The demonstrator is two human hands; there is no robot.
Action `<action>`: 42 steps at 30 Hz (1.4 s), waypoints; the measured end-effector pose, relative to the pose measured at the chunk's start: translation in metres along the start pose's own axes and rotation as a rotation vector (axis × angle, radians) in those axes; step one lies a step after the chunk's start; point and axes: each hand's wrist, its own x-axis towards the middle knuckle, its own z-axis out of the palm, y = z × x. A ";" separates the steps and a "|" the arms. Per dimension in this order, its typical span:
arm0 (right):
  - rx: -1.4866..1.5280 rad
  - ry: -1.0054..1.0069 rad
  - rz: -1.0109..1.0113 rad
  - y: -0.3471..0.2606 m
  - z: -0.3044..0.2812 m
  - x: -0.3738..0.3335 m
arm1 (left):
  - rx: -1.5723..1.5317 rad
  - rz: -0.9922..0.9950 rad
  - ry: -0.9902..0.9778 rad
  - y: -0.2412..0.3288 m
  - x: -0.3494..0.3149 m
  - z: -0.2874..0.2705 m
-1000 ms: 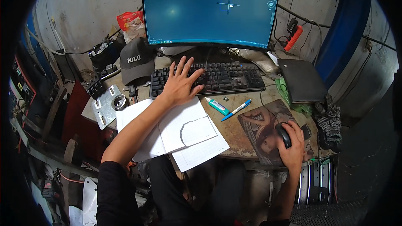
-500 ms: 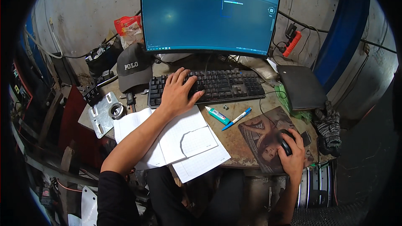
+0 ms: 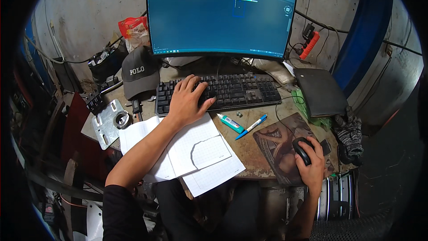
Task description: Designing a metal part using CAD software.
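Observation:
My left hand [image 3: 187,102] lies over the left part of a black keyboard [image 3: 256,93], fingers spread on the keys and thumb stretched to the right. My right hand [image 3: 314,167] is wrapped round a black computer mouse [image 3: 302,152] on a picture-printed mouse pad [image 3: 274,145]. Behind the keyboard stands a curved monitor [image 3: 214,29] showing a drawing program with a crosshair and a small blue outline near the top. Grid-lined paper sheets [image 3: 214,179] lie under my left forearm, the upper one with a torn-looking curved edge. A teal-and-white correction pen [image 3: 231,123] and a blue-and-white pen [image 3: 251,127] lie between my hands.
Left of the keyboard are a dark cap [image 3: 140,73], a slotted metal plate [image 3: 107,127] with a ring [image 3: 121,119] on it, and a caliper [image 3: 136,107]. At the right sit a black folder [image 3: 321,91], a green plastic bag [image 3: 301,102] and a grey knitted glove [image 3: 350,136].
The whole view has shifted slightly. On the screen the small blue outline now seems to have an extra side. Both hands keep their places on the keyboard and the mouse.

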 end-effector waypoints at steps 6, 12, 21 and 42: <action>-0.005 0.001 -0.014 0.002 0.001 0.000 | 0.005 -0.024 -0.021 0.000 -0.002 0.000; -0.002 0.006 -0.010 0.000 0.000 -0.001 | -0.004 -0.023 -0.020 0.000 -0.002 -0.001; 0.005 0.020 -0.018 0.000 0.001 -0.001 | -0.001 -0.019 -0.013 -0.002 -0.002 0.002; -0.023 0.038 -0.020 0.001 0.001 -0.003 | -0.022 -0.046 -0.025 -0.001 -0.001 -0.001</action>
